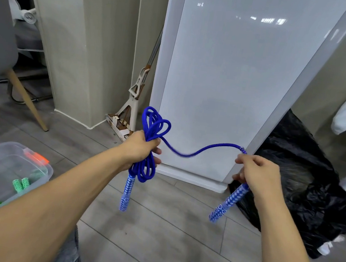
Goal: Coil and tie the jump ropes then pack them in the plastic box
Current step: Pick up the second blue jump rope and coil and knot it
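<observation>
Left hand clenches the coiled blue rope; right hand, at 3 o'clock, grips its free handle. Box sits at 8 o'clock.

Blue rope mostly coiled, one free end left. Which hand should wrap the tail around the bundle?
Right, probably. The right hand already holds the free handle with slack rope running to the coil. The left hand is closed around the coiled loops, so it should only hold the bundle steady.
</observation>
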A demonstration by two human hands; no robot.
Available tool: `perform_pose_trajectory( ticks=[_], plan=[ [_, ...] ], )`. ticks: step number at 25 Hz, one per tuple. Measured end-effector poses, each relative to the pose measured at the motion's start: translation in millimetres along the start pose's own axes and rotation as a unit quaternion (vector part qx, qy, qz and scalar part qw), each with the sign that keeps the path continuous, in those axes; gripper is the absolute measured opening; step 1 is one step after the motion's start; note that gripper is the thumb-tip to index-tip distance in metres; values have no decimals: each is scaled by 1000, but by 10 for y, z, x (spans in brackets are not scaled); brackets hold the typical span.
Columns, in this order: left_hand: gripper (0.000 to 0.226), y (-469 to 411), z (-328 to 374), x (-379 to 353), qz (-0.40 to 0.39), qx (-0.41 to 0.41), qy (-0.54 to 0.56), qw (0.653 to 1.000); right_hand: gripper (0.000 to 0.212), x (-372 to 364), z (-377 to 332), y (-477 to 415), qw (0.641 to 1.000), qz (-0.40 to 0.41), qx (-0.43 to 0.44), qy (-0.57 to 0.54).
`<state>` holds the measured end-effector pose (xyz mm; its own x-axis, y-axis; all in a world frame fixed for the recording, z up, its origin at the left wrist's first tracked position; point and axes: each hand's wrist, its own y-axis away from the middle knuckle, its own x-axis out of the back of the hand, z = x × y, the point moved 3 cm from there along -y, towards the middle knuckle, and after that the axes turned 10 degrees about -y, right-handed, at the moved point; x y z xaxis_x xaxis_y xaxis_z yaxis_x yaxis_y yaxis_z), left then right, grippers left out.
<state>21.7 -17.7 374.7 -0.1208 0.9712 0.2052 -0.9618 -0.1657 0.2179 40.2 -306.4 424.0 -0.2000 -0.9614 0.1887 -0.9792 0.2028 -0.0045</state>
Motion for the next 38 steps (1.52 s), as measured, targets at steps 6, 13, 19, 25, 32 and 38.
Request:
perform_pose_trajectory(
  ticks=[6,13,19,25,32,38],
  plan=[
    [13,212,192,-136,-131,-60,-18,989,70,-217,131,240,922,-311,-144,183],
    [15,424,311,-344,-246,-65,16,967,15,-731,62,362,939,-342,39,14],
    [19,236,227,-81,-200,8,33,979,21,-448,16,144,982,-178,-17,-57],
    [11,211,131,-33,-149,4,-42,988,16,-324,-64,271,945,-320,-68,-7],
    [8,120,188,-58,-52,12,210,976,26,-439,-8,491,875,-457,-118,107],
    [8,108,153,-47,-47,41,170,983,23,-277,-45,198,958,-211,69,180]
  ],
)
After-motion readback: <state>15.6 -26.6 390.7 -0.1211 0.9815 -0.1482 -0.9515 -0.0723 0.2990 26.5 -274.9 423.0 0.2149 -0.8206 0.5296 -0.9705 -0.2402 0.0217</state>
